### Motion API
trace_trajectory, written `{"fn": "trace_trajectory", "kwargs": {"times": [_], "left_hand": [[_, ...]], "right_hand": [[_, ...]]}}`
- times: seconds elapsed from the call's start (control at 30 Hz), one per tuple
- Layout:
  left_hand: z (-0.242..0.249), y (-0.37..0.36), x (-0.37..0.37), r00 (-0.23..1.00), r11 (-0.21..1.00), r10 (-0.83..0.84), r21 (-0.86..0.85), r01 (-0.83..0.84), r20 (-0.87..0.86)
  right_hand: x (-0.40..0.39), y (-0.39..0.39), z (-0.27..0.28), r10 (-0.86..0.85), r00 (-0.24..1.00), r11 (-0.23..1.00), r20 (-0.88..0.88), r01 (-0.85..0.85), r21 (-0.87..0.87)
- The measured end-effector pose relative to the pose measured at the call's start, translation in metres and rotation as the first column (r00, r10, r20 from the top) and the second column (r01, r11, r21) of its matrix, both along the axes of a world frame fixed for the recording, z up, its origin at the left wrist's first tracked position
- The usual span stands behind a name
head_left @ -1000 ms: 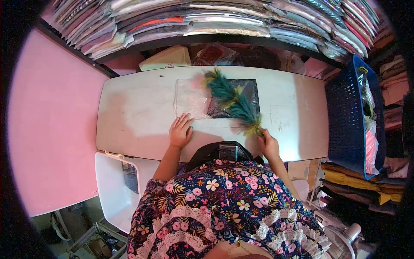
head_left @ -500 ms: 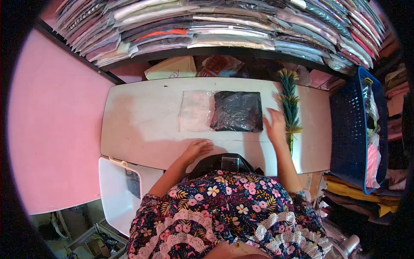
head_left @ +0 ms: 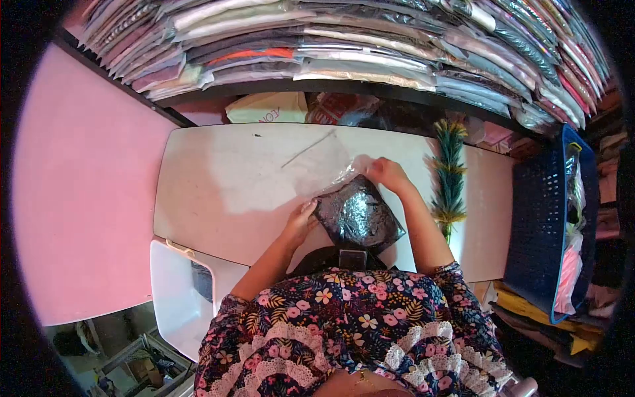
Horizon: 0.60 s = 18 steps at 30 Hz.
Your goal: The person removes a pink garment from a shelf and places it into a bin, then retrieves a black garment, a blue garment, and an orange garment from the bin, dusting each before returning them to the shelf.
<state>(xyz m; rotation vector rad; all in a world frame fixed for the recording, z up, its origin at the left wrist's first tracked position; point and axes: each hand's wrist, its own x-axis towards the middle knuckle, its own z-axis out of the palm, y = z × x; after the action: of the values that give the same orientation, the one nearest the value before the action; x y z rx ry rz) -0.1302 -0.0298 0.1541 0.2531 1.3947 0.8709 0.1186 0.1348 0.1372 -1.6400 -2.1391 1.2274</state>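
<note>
A clear plastic bag (head_left: 324, 169) with a folded black garment (head_left: 358, 217) inside is lifted off the white table (head_left: 225, 178) and tilted, its open end pointing up and left. My left hand (head_left: 299, 221) grips the bag at the garment's lower left corner. My right hand (head_left: 387, 173) pinches the bag's upper edge at the garment's top right. A green and yellow feather duster (head_left: 450, 173) lies on the table just right of my right arm.
Shelves of bagged folded clothes (head_left: 344, 46) run along the back above the table. A blue plastic basket (head_left: 544, 225) holding bagged items stands at the right. A white bin (head_left: 173, 291) sits below the table's left front corner. A pink wall fills the left.
My right hand set the feather duster down at the table's right side. Both hands then took hold of the bagged garment and lifted it toward me, turning it.
</note>
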Motion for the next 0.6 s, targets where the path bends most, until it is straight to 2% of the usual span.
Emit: {"fn": "trace_trajectory", "kwargs": {"times": [0.03,0.07,0.1,0.13,0.17,0.2,0.27,0.3,0.33,0.4,0.47,0.5,0.53,0.57,0.6], "left_hand": [[0.008,0.008,0.006,0.994,0.999,-0.006,-0.052,0.001,-0.106],[0.016,0.006,0.009,0.977,0.993,-0.022,-0.118,-0.003,-0.211],[0.015,0.011,0.008,0.977,0.993,-0.026,-0.118,0.001,-0.211],[0.016,0.015,0.006,0.979,0.992,-0.103,-0.085,0.089,-0.175],[0.016,0.020,0.006,0.973,0.983,-0.181,-0.049,0.175,-0.143],[0.020,0.026,0.006,0.972,0.983,-0.185,-0.045,0.180,-0.147],[0.029,0.039,0.009,0.991,0.971,-0.107,0.207,0.121,-0.078],[0.037,0.048,0.011,0.984,0.951,-0.047,0.294,0.097,-0.172],[0.054,0.059,0.013,0.984,0.949,-0.048,0.299,0.099,-0.172],[0.092,0.075,0.019,0.943,0.767,0.004,0.606,0.211,-0.333],[0.123,0.082,0.019,0.905,0.657,-0.023,0.676,0.334,-0.425],[0.125,0.086,0.018,0.864,0.573,0.047,0.722,0.388,-0.502],[0.129,0.090,0.015,0.865,0.573,0.048,0.723,0.386,-0.499],[0.133,0.093,0.012,0.672,0.350,0.198,0.692,0.632,-0.714],[0.136,0.093,0.009,0.434,0.150,0.401,0.525,0.838,-0.807]], "right_hand": [[0.000,-0.004,-0.009,-0.102,0.989,0.991,-0.111,0.111,0.076],[-0.002,-0.016,-0.017,-0.108,0.989,0.991,-0.104,0.115,0.063],[-0.008,-0.020,-0.019,-0.120,0.970,0.992,-0.210,0.123,-0.001],[-0.013,-0.022,-0.021,-0.138,0.939,0.990,-0.314,0.124,-0.065],[-0.014,-0.020,-0.021,-0.097,0.959,0.991,-0.267,0.068,-0.117],[-0.014,-0.019,-0.015,-0.100,0.958,0.991,-0.270,0.072,-0.113],[-0.012,-0.014,-0.001,-0.282,0.721,0.946,-0.633,0.098,-0.310],[-0.009,-0.011,0.026,-0.279,0.639,0.945,-0.717,0.049,-0.324],[-0.004,-0.005,0.049,-0.276,0.638,0.946,-0.719,0.051,-0.319],[0.007,-0.001,0.090,-0.175,0.494,0.984,-0.852,0.058,-0.169],[0.018,-0.006,0.141,-0.114,0.500,0.993,-0.858,0.093,-0.078],[0.026,-0.009,0.153,0.000,0.617,0.992,-0.787,0.101,0.080],[0.029,-0.013,0.152,0.001,0.620,0.992,-0.785,0.101,0.081],[0.032,-0.019,0.149,0.161,0.701,0.939,-0.695,0.108,0.327],[0.035,-0.025,0.146,0.292,0.775,0.829,-0.561,0.087,0.552]]}}
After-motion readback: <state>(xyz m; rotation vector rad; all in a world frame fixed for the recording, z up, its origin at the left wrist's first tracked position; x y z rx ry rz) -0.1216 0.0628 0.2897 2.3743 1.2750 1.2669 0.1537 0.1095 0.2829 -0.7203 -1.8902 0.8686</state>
